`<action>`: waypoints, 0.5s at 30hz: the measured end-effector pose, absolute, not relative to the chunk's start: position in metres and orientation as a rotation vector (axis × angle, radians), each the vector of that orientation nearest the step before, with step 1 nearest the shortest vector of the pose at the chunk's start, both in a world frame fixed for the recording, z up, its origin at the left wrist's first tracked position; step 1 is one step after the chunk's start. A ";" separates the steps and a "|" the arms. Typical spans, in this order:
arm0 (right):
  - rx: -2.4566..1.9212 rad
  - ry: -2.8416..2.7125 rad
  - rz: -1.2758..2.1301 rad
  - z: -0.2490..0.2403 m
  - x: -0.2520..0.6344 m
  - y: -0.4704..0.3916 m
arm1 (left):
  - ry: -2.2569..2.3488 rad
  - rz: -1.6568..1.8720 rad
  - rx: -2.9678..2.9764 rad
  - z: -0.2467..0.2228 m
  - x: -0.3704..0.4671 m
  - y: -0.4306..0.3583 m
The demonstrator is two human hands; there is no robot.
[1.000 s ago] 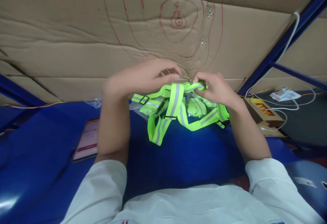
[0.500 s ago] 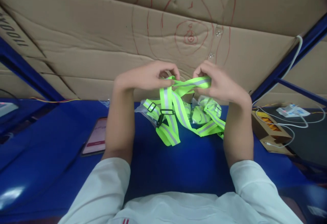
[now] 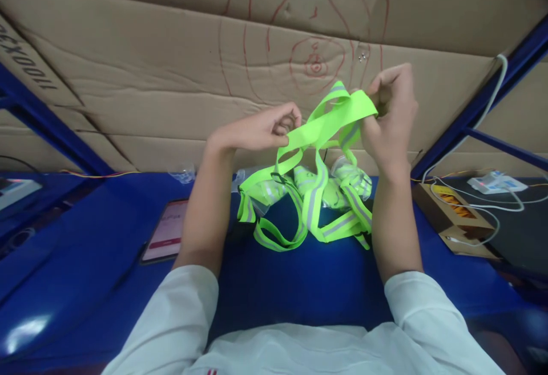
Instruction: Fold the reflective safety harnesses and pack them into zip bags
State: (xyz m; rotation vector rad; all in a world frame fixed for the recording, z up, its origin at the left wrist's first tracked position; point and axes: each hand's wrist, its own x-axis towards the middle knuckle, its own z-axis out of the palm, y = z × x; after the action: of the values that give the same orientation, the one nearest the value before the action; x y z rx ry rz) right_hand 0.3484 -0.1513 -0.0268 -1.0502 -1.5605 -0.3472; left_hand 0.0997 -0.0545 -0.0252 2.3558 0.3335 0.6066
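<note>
I see my right hand (image 3: pixel 387 115) pinching the neon strap (image 3: pixel 325 126) high, its length slanting down-left to my closed left hand (image 3: pixel 265 129).

— What sort of place is this?
— A packing workshop or stockroom: a blue bench (image 3: pixel 85 261) backed by flattened cardboard sheets (image 3: pixel 171 78) fixed to a blue metal frame (image 3: pixel 483 107).
— What else points to that?
— A heap of bagged neon reflective straps (image 3: pixel 308 192), an open carton (image 3: pixel 458 215), a phone (image 3: pixel 166 238) and trailing white cables (image 3: pixel 492 198).
</note>
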 end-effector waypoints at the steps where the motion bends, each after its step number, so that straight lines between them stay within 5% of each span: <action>1: -1.039 -1.560 -0.332 -0.027 0.347 -0.151 | 0.336 0.642 2.371 -0.025 0.100 -0.055; 7: -1.166 -1.675 -0.185 -0.030 0.350 -0.138 | 0.305 0.559 2.402 -0.025 0.100 -0.059; 15: -1.041 -1.755 0.064 -0.035 0.329 -0.130 | 0.379 0.960 2.510 -0.026 0.117 -0.074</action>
State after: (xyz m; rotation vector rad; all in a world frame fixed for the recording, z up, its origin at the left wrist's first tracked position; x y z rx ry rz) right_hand 0.3291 -0.1305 -0.0350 -1.0411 -1.7549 0.0635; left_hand 0.1165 -0.0736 -0.0263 2.5099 0.3787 0.9603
